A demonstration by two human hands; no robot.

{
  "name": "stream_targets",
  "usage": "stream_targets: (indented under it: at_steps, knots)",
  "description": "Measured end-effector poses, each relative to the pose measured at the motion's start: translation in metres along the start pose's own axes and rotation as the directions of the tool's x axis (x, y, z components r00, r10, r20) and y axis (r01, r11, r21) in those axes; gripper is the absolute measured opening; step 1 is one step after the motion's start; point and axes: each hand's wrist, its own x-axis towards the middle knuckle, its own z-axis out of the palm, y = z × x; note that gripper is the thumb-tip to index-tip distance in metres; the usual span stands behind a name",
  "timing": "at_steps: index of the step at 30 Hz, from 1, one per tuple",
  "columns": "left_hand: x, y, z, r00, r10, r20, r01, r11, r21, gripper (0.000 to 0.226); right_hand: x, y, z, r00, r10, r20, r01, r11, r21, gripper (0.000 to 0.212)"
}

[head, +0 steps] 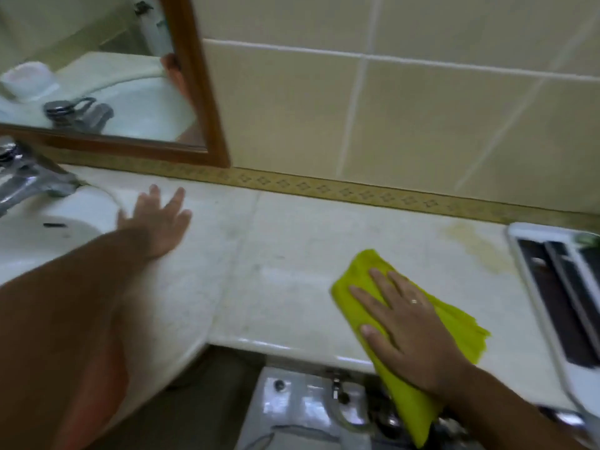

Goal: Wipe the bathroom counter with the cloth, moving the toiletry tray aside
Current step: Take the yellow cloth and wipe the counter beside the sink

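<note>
The tray point(558, 306) runs off the right edge, so its far side and most of what lies in it stay unseen; the dark strips inside are too blurred to name. The cloth point(389, 319) is partly covered by the right hand point(409, 326), and its lower end hangs past the surface point(292, 248) edge. The tap point(29, 177) and sink point(39, 235) are cut by the left edge. The left hand point(159, 219) is smeared with motion; whether its palm touches the surface cannot be told. The mirror point(97, 76) shows only a blurred reflection.
</note>
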Motion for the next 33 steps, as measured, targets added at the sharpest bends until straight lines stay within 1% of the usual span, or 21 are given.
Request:
stream_targets:
  at_steps: [1, 3, 5, 8, 9, 13, 16, 17, 18, 19, 21, 22, 23, 24, 26, 27, 29, 30, 31, 32, 33]
  knots:
    - [-0.001, 0.003, -0.007, 0.998, -0.031, 0.048, 0.028, 0.998, 0.059, 0.068, -0.022, 0.019, -0.004, 0.992, 0.125, -0.006, -0.125, 0.992, 0.01, 0.059]
    - [-0.01, 0.033, -0.019, 0.998, 0.038, 0.052, -0.046, 0.984, 0.17, 0.078, -0.062, 0.048, -0.004, 0.948, 0.317, -0.004, -0.317, 0.948, 0.011, 0.063]
    - [-0.041, 0.093, -0.02, 0.976, 0.217, -0.01, -0.215, 0.972, 0.1, 0.087, -0.088, 0.063, 0.0, 0.91, 0.415, -0.009, -0.414, 0.91, 0.028, 0.066]
    - [-0.095, 0.185, -0.005, 0.854, 0.519, -0.024, -0.518, 0.855, 0.036, 0.091, -0.092, 0.066, 0.006, 0.849, 0.524, -0.061, -0.522, 0.851, 0.056, 0.068]
    - [-0.103, 0.199, -0.002, 0.829, 0.558, -0.021, -0.558, 0.83, 0.017, 0.09, -0.084, 0.064, 0.007, 0.813, 0.578, -0.078, -0.573, 0.816, 0.072, 0.068]
    - [-0.095, 0.199, 0.008, 0.829, 0.553, -0.08, -0.555, 0.832, 0.001, 0.083, -0.025, 0.075, 0.007, 0.56, 0.818, -0.13, -0.799, 0.575, 0.178, 0.063]
    - [-0.092, 0.2, 0.013, 0.82, 0.558, -0.129, -0.563, 0.826, -0.002, 0.082, 0.04, 0.095, -0.007, 0.407, 0.911, -0.064, -0.849, 0.404, 0.34, 0.066]
    - [-0.093, 0.203, 0.013, 0.823, 0.554, -0.126, -0.56, 0.828, -0.018, 0.082, 0.061, 0.098, -0.013, 0.409, 0.911, -0.042, -0.846, 0.397, 0.355, 0.066]
    - [-0.094, 0.203, 0.011, 0.826, 0.55, -0.118, -0.557, 0.83, -0.031, 0.083, 0.075, 0.095, -0.017, 0.465, 0.883, -0.061, -0.827, 0.458, 0.325, 0.065]
    - [-0.095, 0.204, 0.01, 0.826, 0.552, -0.113, -0.558, 0.829, -0.036, 0.084, 0.083, 0.089, -0.017, 0.58, 0.809, -0.097, -0.769, 0.582, 0.262, 0.064]
    - [-0.097, 0.204, 0.007, 0.83, 0.549, -0.097, -0.554, 0.831, -0.046, 0.085, 0.065, 0.067, -0.008, 0.828, 0.544, -0.135, -0.522, 0.837, 0.166, 0.061]
    - [-0.097, 0.203, 0.006, 0.833, 0.546, -0.094, -0.551, 0.833, -0.053, 0.085, 0.043, 0.054, -0.003, 0.898, 0.412, -0.156, -0.39, 0.908, 0.15, 0.06]
    - [-0.098, 0.203, 0.006, 0.832, 0.546, -0.093, -0.552, 0.832, -0.053, 0.084, 0.015, 0.044, 0.005, 0.929, 0.325, -0.175, -0.301, 0.941, 0.152, 0.059]
    - [-0.098, 0.203, 0.006, 0.829, 0.551, -0.095, -0.557, 0.829, -0.049, 0.084, -0.012, 0.039, 0.01, 0.935, 0.303, -0.186, -0.276, 0.948, 0.158, 0.058]
    - [-0.096, 0.203, 0.007, 0.828, 0.552, -0.097, -0.558, 0.828, -0.052, 0.082, -0.041, 0.051, 0.015, 0.868, 0.452, -0.207, -0.427, 0.891, 0.155, 0.058]
    - [-0.094, 0.202, 0.008, 0.828, 0.554, -0.091, -0.559, 0.827, -0.054, 0.081, -0.037, 0.065, 0.014, 0.783, 0.578, -0.232, -0.557, 0.816, 0.155, 0.059]
    - [-0.092, 0.201, 0.01, 0.825, 0.557, -0.094, -0.563, 0.824, -0.056, 0.081, 0.002, 0.09, -0.005, 0.538, 0.82, -0.193, -0.787, 0.571, 0.233, 0.061]
    - [-0.091, 0.201, 0.012, 0.826, 0.553, -0.104, -0.561, 0.826, -0.062, 0.08, 0.033, 0.095, -0.019, 0.48, 0.869, -0.119, -0.821, 0.493, 0.287, 0.062]
    - [-0.09, 0.202, 0.012, 0.827, 0.552, -0.107, -0.56, 0.826, -0.064, 0.08, 0.061, 0.093, -0.027, 0.504, 0.861, -0.074, -0.819, 0.503, 0.277, 0.063]
    - [-0.09, 0.203, 0.012, 0.825, 0.555, -0.106, -0.562, 0.824, -0.064, 0.081, 0.083, 0.084, -0.028, 0.591, 0.803, -0.075, -0.773, 0.59, 0.233, 0.063]
    - [-0.092, 0.204, 0.012, 0.825, 0.555, -0.105, -0.562, 0.824, -0.066, 0.081, 0.092, 0.067, -0.023, 0.731, 0.674, -0.102, -0.651, 0.735, 0.191, 0.063]
